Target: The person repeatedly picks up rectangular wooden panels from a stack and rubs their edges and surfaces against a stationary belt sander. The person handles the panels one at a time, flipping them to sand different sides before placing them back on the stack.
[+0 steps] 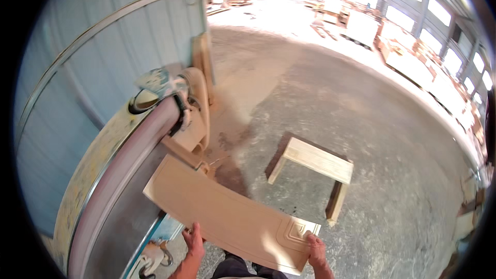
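A long, flat wooden panel (227, 217) with carved grooves and a raised stepped corner pattern lies across the front of me. My left hand (194, 238) is closed on its near long edge, the thumb showing on top. At the right end, my right hand (315, 249) grips the short edge beside the carved corner. The panel's far left end reaches over the dark flat bed of a belt sander, near its pinkish upright belt (132, 160). Whether that end touches the bed or belt, I cannot tell. The fingers under the panel are hidden.
A low wooden bench (319, 160) stands on the concrete floor ahead to the right. Beside the sander's far end are a motor and a dust hose (199, 98). A corrugated metal wall (103, 36) rises on the left. Stacked wood and a pallet jack (324, 28) are far back.
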{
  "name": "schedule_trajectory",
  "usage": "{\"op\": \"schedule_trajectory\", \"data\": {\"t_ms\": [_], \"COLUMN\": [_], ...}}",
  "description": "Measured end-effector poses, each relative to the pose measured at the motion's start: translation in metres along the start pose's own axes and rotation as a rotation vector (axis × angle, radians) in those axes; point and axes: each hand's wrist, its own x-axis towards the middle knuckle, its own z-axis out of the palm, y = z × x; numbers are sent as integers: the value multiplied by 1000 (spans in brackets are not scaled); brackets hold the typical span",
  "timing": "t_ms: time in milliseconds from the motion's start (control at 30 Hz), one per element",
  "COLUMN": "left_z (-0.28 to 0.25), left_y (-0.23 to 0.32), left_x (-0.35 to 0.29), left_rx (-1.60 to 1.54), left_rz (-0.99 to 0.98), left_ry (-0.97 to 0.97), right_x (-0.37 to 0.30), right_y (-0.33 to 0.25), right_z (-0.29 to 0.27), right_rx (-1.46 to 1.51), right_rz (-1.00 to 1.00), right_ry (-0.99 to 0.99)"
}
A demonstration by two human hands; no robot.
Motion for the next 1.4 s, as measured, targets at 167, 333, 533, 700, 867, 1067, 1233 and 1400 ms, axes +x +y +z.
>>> {"op": "schedule_trajectory", "data": {"t_ms": [167,333,533,700,867,1067,1233,1400], "left_z": [-27,-14,29,69,127,149,126,110], "left_y": [-11,24,117,168,167,124,100,92], "left_x": [67,105,27,23,-82,-102,-64,-57], "left_rx": [-188,-368,-246,-260,325,415,697,660], "left_rz": [-180,-235,-165,91,437,698,478,393], "left_ry": [-343,-604,-405,-845,-554,-1060,-1136,-1117], "right_x": [-8,13,0,42,49,34,19,18], "right_y": [-9,46,20,86,49,-122,-119,-98], "right_z": [-20,-26,-14,-15,7,46,58,64], "right_rx": [-123,-343,151,-236,-115,487,524,637], "right_rz": [-48,67,72,207,-159,-344,-304,-174], "right_ry": [111,419,626,625,561,249,118,55]}}
